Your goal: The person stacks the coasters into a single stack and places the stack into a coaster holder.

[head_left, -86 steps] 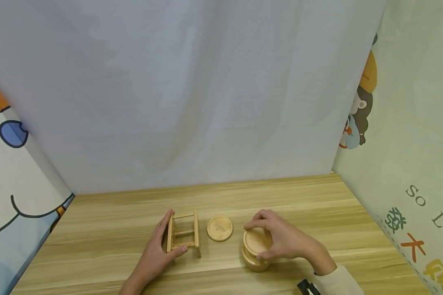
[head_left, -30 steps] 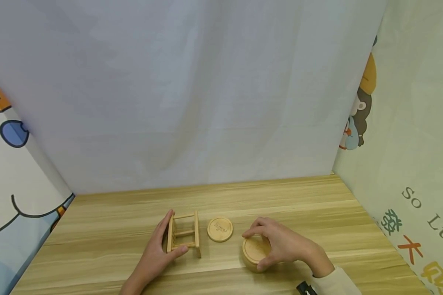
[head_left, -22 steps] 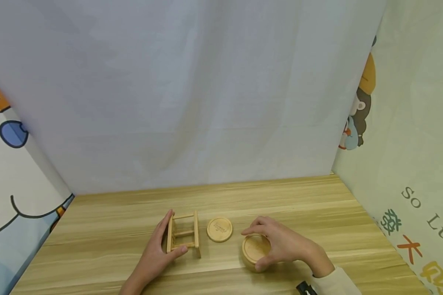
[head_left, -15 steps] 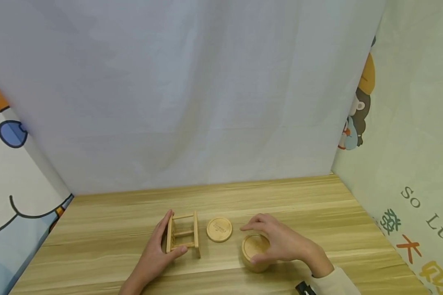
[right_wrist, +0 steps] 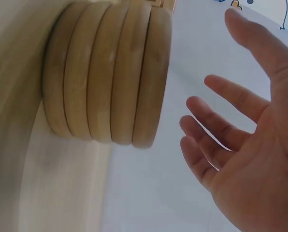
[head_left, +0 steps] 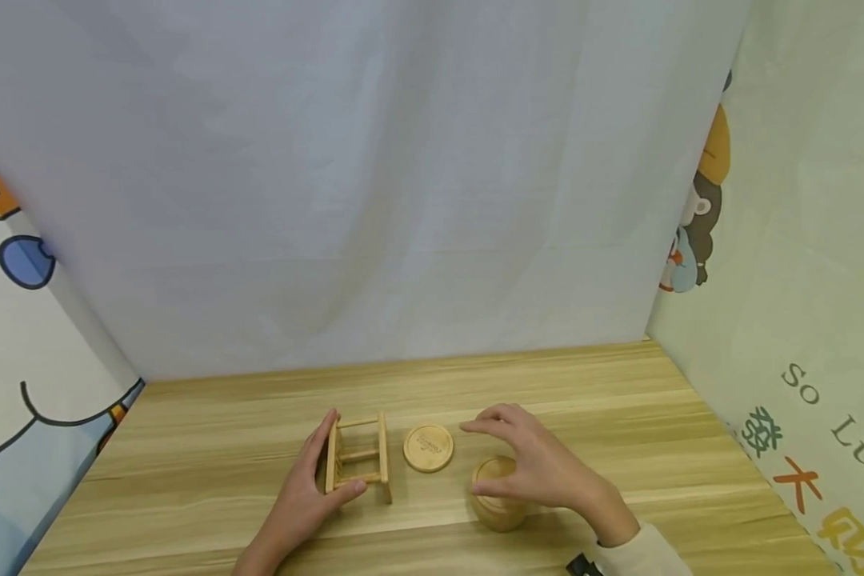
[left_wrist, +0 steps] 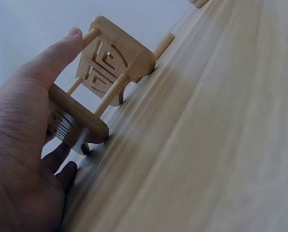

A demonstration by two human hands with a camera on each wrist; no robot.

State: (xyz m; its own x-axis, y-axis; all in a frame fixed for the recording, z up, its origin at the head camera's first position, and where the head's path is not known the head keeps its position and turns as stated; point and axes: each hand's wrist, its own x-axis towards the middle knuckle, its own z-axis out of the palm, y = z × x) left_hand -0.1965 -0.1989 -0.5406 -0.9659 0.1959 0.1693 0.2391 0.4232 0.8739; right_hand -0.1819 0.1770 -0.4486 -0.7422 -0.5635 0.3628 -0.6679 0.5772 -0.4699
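My left hand (head_left: 302,492) grips a small wooden coaster rack (head_left: 384,448) by its left panel, thumb along the near side. In the left wrist view, cut-out lines pattern the rack's panels (left_wrist: 108,63), which are joined by round rods. To the right stands a neat stack of round wooden coasters (head_left: 499,520), several high. Above it my right hand (head_left: 540,464) hovers with fingers spread, overlapping part of the top coaster. The right wrist view has the right hand (right_wrist: 245,130) apart from the stack (right_wrist: 100,77). Between rack and stack lies a single engraved coaster (head_left: 428,448).
The wood-grain table (head_left: 259,408) ends at a pale curtain (head_left: 403,200) behind. Printed cloth panels stand at the left (head_left: 50,360) and right (head_left: 778,264) sides.
A coaster that the right hand held over the stack now lies squared on top. The right hand has let go, opened and risen away from it. The left hand and rack stay put.
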